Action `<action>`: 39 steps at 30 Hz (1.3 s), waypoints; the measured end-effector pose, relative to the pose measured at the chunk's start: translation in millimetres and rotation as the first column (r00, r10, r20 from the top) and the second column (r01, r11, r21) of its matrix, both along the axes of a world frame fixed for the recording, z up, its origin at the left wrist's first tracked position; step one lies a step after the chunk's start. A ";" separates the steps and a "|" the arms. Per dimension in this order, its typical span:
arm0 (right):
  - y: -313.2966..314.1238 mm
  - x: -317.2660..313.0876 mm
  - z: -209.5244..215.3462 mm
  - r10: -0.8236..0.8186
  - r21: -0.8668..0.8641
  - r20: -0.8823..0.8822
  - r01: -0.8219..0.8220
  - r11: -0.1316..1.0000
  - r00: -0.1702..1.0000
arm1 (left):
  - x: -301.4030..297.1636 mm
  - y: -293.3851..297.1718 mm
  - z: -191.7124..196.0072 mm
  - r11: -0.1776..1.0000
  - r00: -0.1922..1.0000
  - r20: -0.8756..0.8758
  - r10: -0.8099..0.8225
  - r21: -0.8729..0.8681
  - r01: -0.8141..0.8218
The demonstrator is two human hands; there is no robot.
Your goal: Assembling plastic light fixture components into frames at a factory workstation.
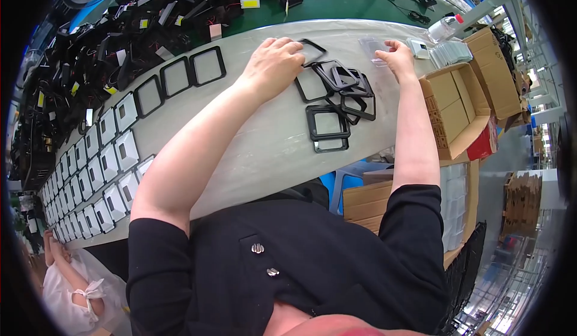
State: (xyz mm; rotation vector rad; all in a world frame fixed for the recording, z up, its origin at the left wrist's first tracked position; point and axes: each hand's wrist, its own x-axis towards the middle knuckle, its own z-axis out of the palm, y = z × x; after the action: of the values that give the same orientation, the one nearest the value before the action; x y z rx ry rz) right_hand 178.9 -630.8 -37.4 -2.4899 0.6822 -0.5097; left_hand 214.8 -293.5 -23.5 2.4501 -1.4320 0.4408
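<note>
My left hand (273,66) reaches to the table's far side, its fingers closed on the left edge of a black rectangular frame (315,49). Just nearer lies a loose pile of similar black frames (345,84), some overlapping, with one small stack (328,129) at its near end. To the right, my right hand (397,61) has its fingers curled at the edge of thin clear plastic panels (371,49). The fingertips are small here, but they seem to pinch a panel. More black frames (207,64) lie in a row left of my left hand.
Rows of white pieces with dark squares (110,162) cover the table's left end. Open cardboard boxes (455,105), a stack of clear panels (451,54) and a red-capped bottle (445,28) stand right. Wired black devices (198,12) crowd the green surface beyond. Another person's arm (72,273) shows lower left.
</note>
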 end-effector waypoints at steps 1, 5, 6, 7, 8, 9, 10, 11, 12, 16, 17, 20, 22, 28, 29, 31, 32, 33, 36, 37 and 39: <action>-4.4 0.6 -2.9 -0.003 0.001 -0.002 0.003 1.000 1.000 | -6.5 6.7 6.5 1.000 0.999 0.042 0.004 -0.031 -0.002; 0.2 -2.1 3.1 0.020 0.087 0.106 -0.029 0.996 0.994 | -49.7 54.2 33.8 0.992 0.987 0.153 0.053 -0.120 -0.035; 5.0 -3.3 7.5 0.067 0.076 0.138 -0.078 0.994 0.988 | -65.1 70.6 33.8 0.993 0.988 0.136 0.078 -0.095 -0.065; 10.6 -6.4 13.7 0.106 0.127 0.219 -0.135 0.983 0.970 | -78.7 84.1 30.8 0.993 0.988 0.116 0.104 -0.068 -0.097; 17.0 -10.5 19.2 0.158 0.245 0.300 -0.236 0.940 0.941 | -93.7 97.5 25.9 0.993 0.990 0.086 0.113 -0.042 -0.110; 47.2 -16.9 36.2 0.177 0.370 0.297 -0.284 0.884 0.938 | -105.0 109.5 18.5 0.987 0.985 0.056 0.162 -0.029 -0.160; 77.4 -24.6 49.7 0.253 0.446 0.305 -0.372 0.814 0.918 | -117.8 119.1 13.2 0.983 0.984 -0.003 0.178 -0.042 -0.178; 99.8 -30.9 52.9 0.327 0.513 0.304 -0.443 0.736 0.895 | -129.0 128.0 7.8 0.980 0.981 -0.061 0.187 -0.058 -0.190; 119.4 -36.3 53.1 0.392 0.573 0.314 -0.502 0.648 0.865 | -136.8 137.6 8.3 0.969 0.966 -0.116 0.232 -0.058 -0.240; 219.0 -56.6 38.9 0.602 0.738 0.193 -0.519 0.432 0.775 | -146.8 177.0 -6.6 0.898 0.875 -0.257 0.410 -0.057 -0.437; 241.0 -59.9 36.2 0.658 0.734 0.128 -0.517 0.441 0.742 | -150.6 182.2 -11.4 0.884 0.855 -0.297 0.426 -0.067 -0.463; 287.4 -65.8 21.3 0.731 0.806 0.093 -0.482 0.344 0.676 | -155.8 182.6 -17.7 0.856 0.826 -0.326 0.460 -0.084 -0.510; 305.9 -66.2 12.3 0.730 0.848 0.106 -0.445 0.288 0.675 | -149.5 181.1 -23.7 0.864 0.855 -0.354 0.380 -0.194 -0.464; 324.7 -76.4 14.8 0.767 0.596 0.107 -0.658 0.459 0.632 | -146.6 189.8 -22.9 0.817 0.886 -0.428 0.178 -0.438 -0.376; 326.3 -78.3 19.4 0.765 0.601 0.098 -0.651 0.465 0.637 | -147.4 191.8 -20.6 0.798 0.904 -0.410 0.117 -0.503 -0.331; 328.6 -79.6 26.7 0.738 0.861 0.155 -0.457 0.226 0.657 | -145.0 193.5 -15.6 0.796 0.904 -0.414 0.105 -0.510 -0.326; 327.1 -78.1 30.0 0.762 0.894 0.144 -0.413 0.173 0.632 | -144.1 194.6 -13.6 0.795 0.908 -0.411 0.078 -0.524 -0.305; 327.8 -78.1 32.5 0.755 0.903 0.157 -0.401 0.151 0.636 | -143.3 195.6 -12.1 0.794 0.911 -0.409 0.050 -0.536 -0.285; 327.3 -79.1 37.0 0.732 0.929 0.182 -0.358 0.090 0.657 | -141.7 195.7 -12.0 0.779 0.899 -0.438 0.004 -0.563 -0.277; 327.0 -80.0 36.9 0.725 0.932 0.193 -0.354 0.075 0.662 | -141.7 195.2 -12.3 0.762 0.897 -0.441 -0.022 -0.589 -0.270; 327.2 -81.8 38.0 0.711 0.938 0.181 -0.336 0.083 0.680 | -141.7 194.7 -12.1 0.765 0.888 -0.458 -0.035 -0.584 -0.272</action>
State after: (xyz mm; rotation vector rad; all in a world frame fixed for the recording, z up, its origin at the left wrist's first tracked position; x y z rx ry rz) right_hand 97.0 -303.6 0.6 -1.3981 -0.0132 0.5526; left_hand 73.1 -98.7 -35.6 1.9069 -0.7549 0.2926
